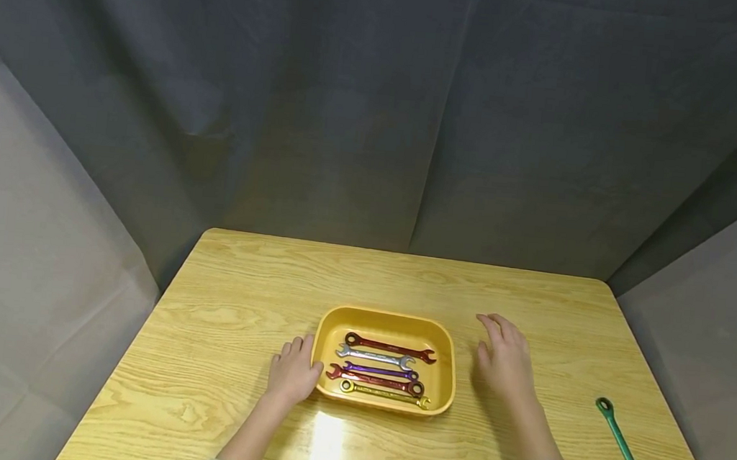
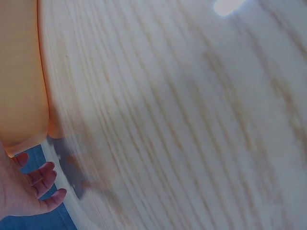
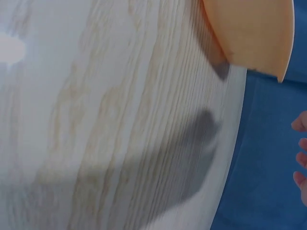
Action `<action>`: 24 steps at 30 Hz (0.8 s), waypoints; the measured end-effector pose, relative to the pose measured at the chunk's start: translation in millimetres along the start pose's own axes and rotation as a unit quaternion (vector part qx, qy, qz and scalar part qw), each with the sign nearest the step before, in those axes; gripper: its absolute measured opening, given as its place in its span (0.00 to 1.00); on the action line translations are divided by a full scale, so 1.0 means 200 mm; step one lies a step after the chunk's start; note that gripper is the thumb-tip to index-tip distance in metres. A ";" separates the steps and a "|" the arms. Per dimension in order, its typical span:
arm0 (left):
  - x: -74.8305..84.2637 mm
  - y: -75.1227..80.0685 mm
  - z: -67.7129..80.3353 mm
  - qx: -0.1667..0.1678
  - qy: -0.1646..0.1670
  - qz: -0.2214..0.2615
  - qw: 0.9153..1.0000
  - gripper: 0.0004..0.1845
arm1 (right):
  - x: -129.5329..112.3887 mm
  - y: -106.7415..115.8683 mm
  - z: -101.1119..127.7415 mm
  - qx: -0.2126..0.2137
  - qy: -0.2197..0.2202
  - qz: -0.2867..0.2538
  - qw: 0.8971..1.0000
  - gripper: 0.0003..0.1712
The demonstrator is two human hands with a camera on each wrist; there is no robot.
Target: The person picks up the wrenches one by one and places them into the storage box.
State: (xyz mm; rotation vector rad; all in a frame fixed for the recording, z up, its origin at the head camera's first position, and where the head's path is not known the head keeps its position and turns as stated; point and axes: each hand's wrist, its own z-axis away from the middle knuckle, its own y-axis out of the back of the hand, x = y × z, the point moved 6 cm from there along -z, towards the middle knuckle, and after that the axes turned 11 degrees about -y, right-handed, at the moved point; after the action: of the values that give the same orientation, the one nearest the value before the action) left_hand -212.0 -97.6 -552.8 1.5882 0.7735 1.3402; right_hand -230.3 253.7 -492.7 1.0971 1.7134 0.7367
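Note:
A yellow plastic tray [image 1: 387, 317] sits on the wooden table, its outer wall [image 2: 21, 76] showing in the left wrist view. Inside lie several wrenches side by side: a dark red wrench [image 1: 390, 347], a silver wrench [image 1: 374, 357], a purple wrench [image 1: 380, 370], a red wrench [image 1: 372, 380] and a gold wrench [image 1: 384, 393]. My left hand [image 1: 292, 372] is at the tray's left end, thumb at the rim and the other fingers loosely bent outside it. Right of the tray, my right hand [image 1: 506, 360] hovers over the table with relaxed fingers, holding nothing.
A long green wrench [image 1: 627, 452] lies on the table [image 1: 239, 306] at the right, its near end cut off by the frame. Dark grey cloth [image 1: 352, 113] hangs behind the table, with lighter cloth panels [image 1: 21, 268] at the sides.

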 end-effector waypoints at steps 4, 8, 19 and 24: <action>0.00 0.00 0.00 0.001 0.000 0.003 1.000 0.28 | 0.05 0.03 0.02 0.006 -0.015 0.002 1.000 0.28; 0.00 0.00 0.00 0.001 -0.001 0.002 1.000 0.28 | 0.09 0.07 0.05 0.019 -0.022 0.007 1.000 0.28; 0.00 -0.01 0.00 0.003 -0.002 0.000 1.000 0.27 | 0.25 0.10 0.13 0.005 -0.065 -0.003 0.998 0.28; -0.01 -0.01 0.00 0.005 -0.002 0.000 1.000 0.28 | 0.31 0.14 0.15 0.014 -0.094 -0.006 0.995 0.28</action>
State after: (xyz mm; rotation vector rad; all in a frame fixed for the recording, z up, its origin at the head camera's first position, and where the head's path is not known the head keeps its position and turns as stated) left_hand -212.7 -98.0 -555.8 1.5987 0.7796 1.3340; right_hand -202.1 322.4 -504.3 1.1378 1.5735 0.5831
